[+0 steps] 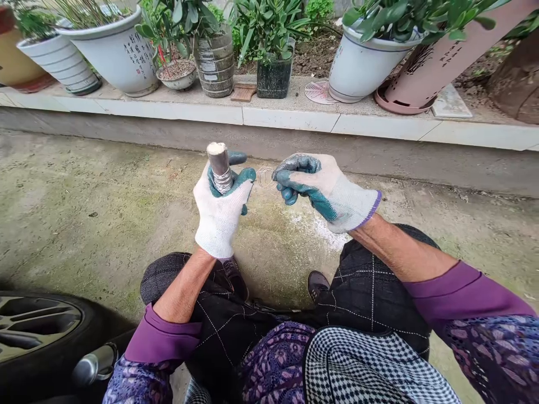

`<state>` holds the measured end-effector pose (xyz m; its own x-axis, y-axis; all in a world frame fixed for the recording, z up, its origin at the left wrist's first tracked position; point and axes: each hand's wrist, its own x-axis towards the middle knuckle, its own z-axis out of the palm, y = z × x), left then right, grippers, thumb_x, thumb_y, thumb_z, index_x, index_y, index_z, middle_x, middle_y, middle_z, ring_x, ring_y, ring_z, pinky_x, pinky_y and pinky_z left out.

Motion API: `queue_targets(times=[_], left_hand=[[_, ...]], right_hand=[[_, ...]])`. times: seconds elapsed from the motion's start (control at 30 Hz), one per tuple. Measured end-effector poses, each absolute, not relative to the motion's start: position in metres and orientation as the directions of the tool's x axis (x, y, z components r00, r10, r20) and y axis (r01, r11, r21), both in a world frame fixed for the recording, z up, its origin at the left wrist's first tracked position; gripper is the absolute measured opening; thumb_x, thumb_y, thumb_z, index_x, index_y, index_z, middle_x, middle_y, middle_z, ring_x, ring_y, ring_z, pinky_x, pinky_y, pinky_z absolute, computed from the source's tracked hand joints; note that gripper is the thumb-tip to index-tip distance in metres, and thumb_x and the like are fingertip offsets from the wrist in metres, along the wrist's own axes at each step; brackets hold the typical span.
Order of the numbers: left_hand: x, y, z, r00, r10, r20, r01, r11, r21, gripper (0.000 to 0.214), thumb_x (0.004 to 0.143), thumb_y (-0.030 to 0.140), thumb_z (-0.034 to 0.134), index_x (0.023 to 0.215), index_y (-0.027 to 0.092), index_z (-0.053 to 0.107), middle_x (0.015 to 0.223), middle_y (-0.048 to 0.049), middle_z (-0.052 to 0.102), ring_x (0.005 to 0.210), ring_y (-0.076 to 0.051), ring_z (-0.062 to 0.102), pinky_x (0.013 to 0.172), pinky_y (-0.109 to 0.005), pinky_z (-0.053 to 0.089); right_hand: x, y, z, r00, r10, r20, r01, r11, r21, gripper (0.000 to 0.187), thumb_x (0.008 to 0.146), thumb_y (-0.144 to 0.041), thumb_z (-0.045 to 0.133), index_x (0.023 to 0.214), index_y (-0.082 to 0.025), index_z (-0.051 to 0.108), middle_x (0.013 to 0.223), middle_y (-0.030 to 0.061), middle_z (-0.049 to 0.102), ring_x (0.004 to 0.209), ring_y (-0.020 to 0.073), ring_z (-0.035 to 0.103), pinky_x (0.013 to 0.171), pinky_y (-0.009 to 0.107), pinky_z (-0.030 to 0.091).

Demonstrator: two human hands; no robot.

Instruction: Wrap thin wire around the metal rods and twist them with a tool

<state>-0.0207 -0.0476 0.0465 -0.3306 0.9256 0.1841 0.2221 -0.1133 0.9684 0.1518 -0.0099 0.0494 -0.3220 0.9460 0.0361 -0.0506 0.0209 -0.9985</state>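
At lower left a car wheel (40,325) bounds the space, its black tyre curving close to the person's left knee (166,275); from there the concrete floor (105,216) spreads rightward between the knees and a raised ledge (290,119), whose straight front edge runs across the view beyond both hands. The left hand (218,210) is raised over this floor, well apart from the ledge, its fingers wrapped around a short rod (218,161), thumb and forefinger reaching out to the right. The rod is round and upright, greyish-brown with a pale, rough top, and thin silvery wire (223,181) is wound in tight turns about it just above the grip. Fine, loose wire loops (265,177) hang in the gap between the hands. The right hand (314,182) pinches their near side between thumb and forefinger, almost closed, the other fingers curled; both gloves are white knit with green-coated fingers. Farther right, beyond the hand, a smooth pink planter (446,59) stands in a round saucer on the ledge.
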Motion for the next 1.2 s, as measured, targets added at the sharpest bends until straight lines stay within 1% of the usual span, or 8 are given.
queue_targets(times=[0.13,0.3,0.37,0.47,0.6,0.8,0.97,1.2], left_hand=[[-0.019,-0.050,0.042,-0.360,0.903,0.236,0.260,-0.146,0.954,0.034,0.077,0.035,0.071,0.107,0.023,0.063,0.069,0.0046,0.054,0.048,-0.007,0.050,0.045,-0.019,0.043],[-0.019,-0.047,0.039,-0.322,0.924,0.206,0.223,-0.138,0.965,0.041,0.077,0.035,0.071,0.115,0.024,0.062,0.066,0.0060,0.052,0.046,-0.007,0.045,0.044,-0.020,0.042],[-0.020,-0.047,0.037,-0.302,0.933,0.198,0.237,-0.128,0.963,0.034,0.077,0.035,0.070,0.108,0.023,0.063,0.066,0.0055,0.053,0.046,-0.007,0.045,0.044,-0.020,0.042],[-0.022,-0.049,0.031,-0.294,0.924,0.245,0.330,-0.143,0.933,0.022,0.077,0.037,0.070,0.090,0.021,0.063,0.067,0.0040,0.055,0.050,-0.008,0.046,0.047,-0.020,0.043],[-0.024,-0.054,0.027,-0.272,0.912,0.307,0.456,-0.159,0.876,0.022,0.076,0.038,0.071,0.081,0.020,0.060,0.066,0.0039,0.056,0.054,-0.009,0.048,0.050,-0.020,0.042],[-0.022,-0.051,0.029,-0.287,0.922,0.258,0.353,-0.149,0.924,0.019,0.076,0.036,0.070,0.081,0.020,0.060,0.067,0.0033,0.058,0.051,-0.009,0.049,0.049,-0.022,0.044],[-0.022,-0.050,0.027,-0.311,0.912,0.269,0.356,-0.151,0.922,0.019,0.074,0.035,0.070,0.080,0.021,0.059,0.068,0.0037,0.058,0.050,-0.008,0.049,0.048,-0.021,0.044],[-0.021,-0.055,0.026,-0.279,0.926,0.255,0.340,-0.153,0.928,0.020,0.075,0.036,0.071,0.080,0.020,0.060,0.066,0.0038,0.057,0.050,-0.009,0.049,0.048,-0.022,0.044]], right_hand=[[0.150,-0.011,0.052,-0.296,0.954,0.055,-0.075,0.034,-0.997,0.024,0.071,-0.036,0.077,0.074,-0.017,0.064,0.063,-0.0002,0.062,0.053,0.0094,0.056,0.048,0.025,0.050],[0.152,-0.010,0.054,-0.240,0.967,0.083,-0.084,0.065,-0.994,0.027,0.071,-0.039,0.078,0.074,-0.018,0.062,0.063,-0.0004,0.060,0.053,0.0094,0.055,0.047,0.025,0.049],[0.154,-0.009,0.053,-0.218,0.971,0.102,-0.074,0.088,-0.993,0.026,0.072,-0.038,0.078,0.074,-0.018,0.062,0.063,-0.0002,0.061,0.054,0.0098,0.055,0.047,0.026,0.049],[0.157,-0.010,0.053,-0.186,0.975,0.122,-0.067,0.112,-0.991,0.021,0.070,-0.034,0.078,0.072,-0.020,0.063,0.062,-0.0003,0.060,0.052,0.0101,0.054,0.045,0.026,0.049],[0.160,-0.012,0.053,-0.184,0.978,0.102,-0.064,0.092,-0.994,0.026,0.067,-0.039,0.080,0.072,-0.019,0.063,0.061,-0.0005,0.061,0.051,0.0104,0.055,0.043,0.025,0.048],[0.164,-0.018,0.056,-0.292,0.956,0.031,-0.102,0.001,-0.995,0.033,0.076,-0.048,0.074,0.078,-0.016,0.065,0.072,0.0055,0.068,0.056,0.0110,0.061,0.045,0.024,0.051],[0.162,-0.019,0.054,-0.338,0.940,0.037,-0.142,-0.012,-0.990,0.043,0.069,-0.049,0.081,0.092,-0.015,0.069,0.087,0.0065,0.073,0.062,0.0113,0.063,0.050,0.023,0.053],[0.154,-0.016,0.048,-0.295,0.953,0.064,-0.175,0.012,-0.985,0.030,0.072,-0.041,0.079,0.081,-0.016,0.066,0.074,0.0023,0.068,0.053,0.0091,0.058,0.048,0.025,0.052]])
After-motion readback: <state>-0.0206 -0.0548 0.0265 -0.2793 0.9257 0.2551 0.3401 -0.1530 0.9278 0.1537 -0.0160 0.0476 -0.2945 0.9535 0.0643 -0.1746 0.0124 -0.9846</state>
